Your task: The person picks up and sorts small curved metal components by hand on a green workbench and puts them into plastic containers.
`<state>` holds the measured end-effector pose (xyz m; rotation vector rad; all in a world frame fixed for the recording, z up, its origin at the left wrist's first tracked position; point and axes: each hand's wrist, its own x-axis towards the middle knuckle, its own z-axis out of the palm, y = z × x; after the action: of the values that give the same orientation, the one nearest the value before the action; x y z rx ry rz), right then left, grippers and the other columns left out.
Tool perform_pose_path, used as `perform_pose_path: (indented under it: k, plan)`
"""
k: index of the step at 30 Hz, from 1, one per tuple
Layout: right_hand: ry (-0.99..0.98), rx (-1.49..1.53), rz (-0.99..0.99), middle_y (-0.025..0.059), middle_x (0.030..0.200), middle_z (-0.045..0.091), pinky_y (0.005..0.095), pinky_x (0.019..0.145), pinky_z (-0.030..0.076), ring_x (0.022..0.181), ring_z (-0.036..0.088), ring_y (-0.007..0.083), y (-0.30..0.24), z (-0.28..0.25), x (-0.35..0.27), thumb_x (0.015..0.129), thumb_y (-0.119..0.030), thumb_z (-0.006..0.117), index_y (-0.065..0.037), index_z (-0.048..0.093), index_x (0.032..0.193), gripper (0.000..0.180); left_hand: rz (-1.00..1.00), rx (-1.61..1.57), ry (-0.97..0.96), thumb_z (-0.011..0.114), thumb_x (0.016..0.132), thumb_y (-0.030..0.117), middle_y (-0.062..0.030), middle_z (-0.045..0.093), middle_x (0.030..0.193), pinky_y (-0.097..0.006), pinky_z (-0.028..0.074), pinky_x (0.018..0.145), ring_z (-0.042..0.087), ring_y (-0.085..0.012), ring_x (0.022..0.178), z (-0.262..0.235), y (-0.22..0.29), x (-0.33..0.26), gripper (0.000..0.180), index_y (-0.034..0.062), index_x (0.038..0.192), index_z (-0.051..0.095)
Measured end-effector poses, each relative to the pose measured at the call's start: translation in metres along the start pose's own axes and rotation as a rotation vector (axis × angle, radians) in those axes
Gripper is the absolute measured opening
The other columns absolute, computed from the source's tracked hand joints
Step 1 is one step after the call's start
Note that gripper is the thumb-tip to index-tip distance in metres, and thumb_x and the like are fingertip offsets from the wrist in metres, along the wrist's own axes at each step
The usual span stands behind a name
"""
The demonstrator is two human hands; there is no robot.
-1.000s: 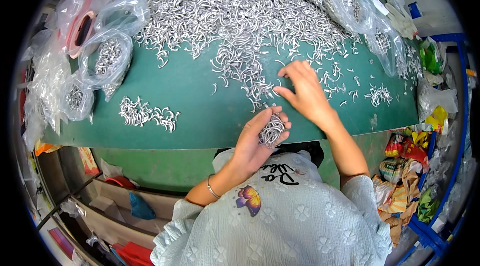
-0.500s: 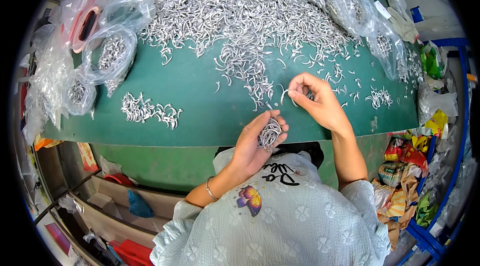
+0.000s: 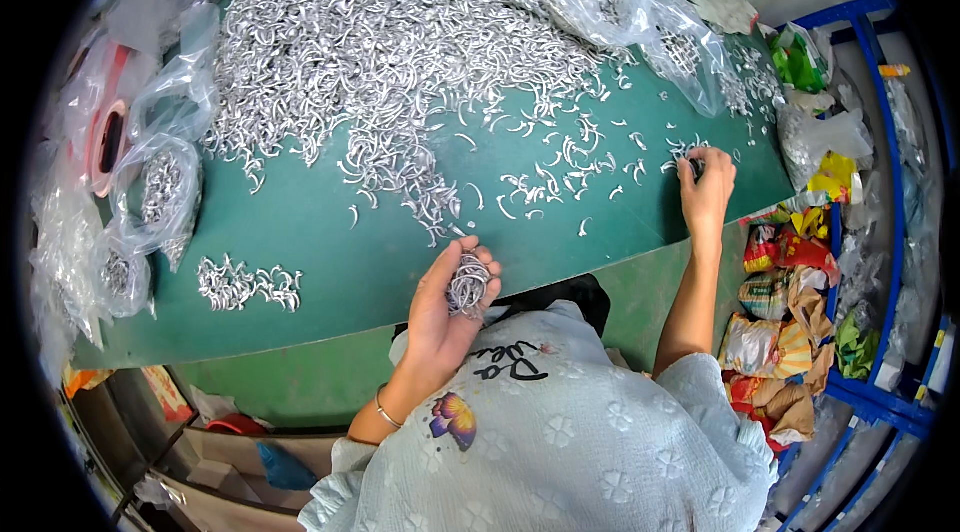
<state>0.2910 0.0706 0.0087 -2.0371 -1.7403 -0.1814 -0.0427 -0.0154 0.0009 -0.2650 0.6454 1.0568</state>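
My left hand [image 3: 445, 304] is cupped palm up near the table's front edge, its fingers curled round a bunch of curved silver metal pieces [image 3: 468, 287]. Out to the right, my right hand [image 3: 710, 182] reaches down to a small cluster of the same pieces [image 3: 680, 154], fingers bent together; what lies between the fingertips is hidden. A large heap of curved metal pieces [image 3: 400, 42] covers the far part of the green table [image 3: 400, 317], and a narrow tongue of it runs toward my left hand. Loose pieces [image 3: 575, 162] lie scattered between the heap and my right hand.
A separate small pile [image 3: 248, 286] lies at the left. Clear plastic bags of pieces [image 3: 155, 197] stand along the left edge, others [image 3: 690, 67] at the back right. Right of the table are a blue rack [image 3: 890, 232] and colourful sacks [image 3: 765, 347].
My right hand has moved right, from beside the heap's tongue, where it pinched a curved piece, to the small right cluster. My left hand still holds its bunch. The view has shifted and tilted.
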Motion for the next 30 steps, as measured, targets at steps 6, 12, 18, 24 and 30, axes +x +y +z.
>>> perform_pose_path:
  k: [6, 12, 18, 24, 30]
  plan:
    - [-0.335, 0.542, -0.354, 0.0121, 0.097, 0.06, 0.0382, 0.086, 0.043, 0.096, 0.056, 0.0307, -0.112, 0.0, -0.016, 0.078, -0.007, 0.069, -0.004, 0.061, 0.096, 0.019, -0.013, 0.071, -0.016, 0.052, 0.097, 0.022, -0.0086, 0.058, 0.092, -0.028, 0.056, 0.067, 0.059, -0.0211, 0.086, 0.002, -0.002, -0.004, 0.021, 0.0037, 0.105, 0.056]
    - [-0.321, 0.383, -0.558, 0.0076, 0.095, 0.056, 0.0377, 0.074, 0.037, 0.088, 0.051, 0.027, -0.177, 0.043, -0.041, 0.077, -0.011, 0.07, -0.006, 0.059, 0.093, 0.02, -0.012, 0.069, -0.04, 0.051, 0.098, 0.023, -0.0068, 0.058, 0.09, -0.027, 0.056, 0.068, 0.059, -0.0181, 0.085, 0.003, 0.0, -0.009, 0.019, 0.0055, 0.103, 0.057]
    - [-0.349, 0.588, -0.489, 0.0084, 0.086, 0.057, 0.037, 0.073, 0.037, 0.083, 0.052, 0.0275, -0.173, 0.031, -0.035, 0.078, -0.007, 0.069, -0.004, 0.059, 0.085, 0.013, 0.036, 0.077, -0.03, 0.051, 0.098, 0.024, -0.008, 0.061, 0.094, -0.03, 0.056, 0.074, 0.062, -0.0205, 0.09, -0.001, 0.001, -0.009, 0.022, 0.0052, 0.106, 0.057]
    - [-0.57, 0.856, -0.402, 0.0105, 0.087, 0.06, 0.0355, 0.078, 0.042, 0.084, 0.056, 0.0277, -0.172, -0.003, -0.033, 0.076, -0.003, 0.07, -0.002, 0.059, 0.088, 0.016, -0.001, 0.042, 0.097, 0.051, 0.098, 0.025, -0.0094, 0.062, 0.096, -0.033, 0.056, 0.078, 0.063, -0.0224, 0.091, 0.02, 0.004, -0.012, 0.024, 0.0048, 0.108, 0.058]
    - [-0.345, 0.314, -0.485, 0.0082, 0.092, 0.052, 0.0385, 0.075, 0.035, 0.088, 0.047, 0.0277, -0.16, 0.024, -0.052, 0.075, -0.01, 0.072, -0.006, 0.059, 0.082, 0.015, -0.069, -0.036, -0.116, 0.051, 0.098, 0.025, -0.0102, 0.062, 0.095, -0.031, 0.057, 0.073, 0.063, -0.0219, 0.09, -0.005, 0.002, -0.002, 0.024, 0.0027, 0.106, 0.057]
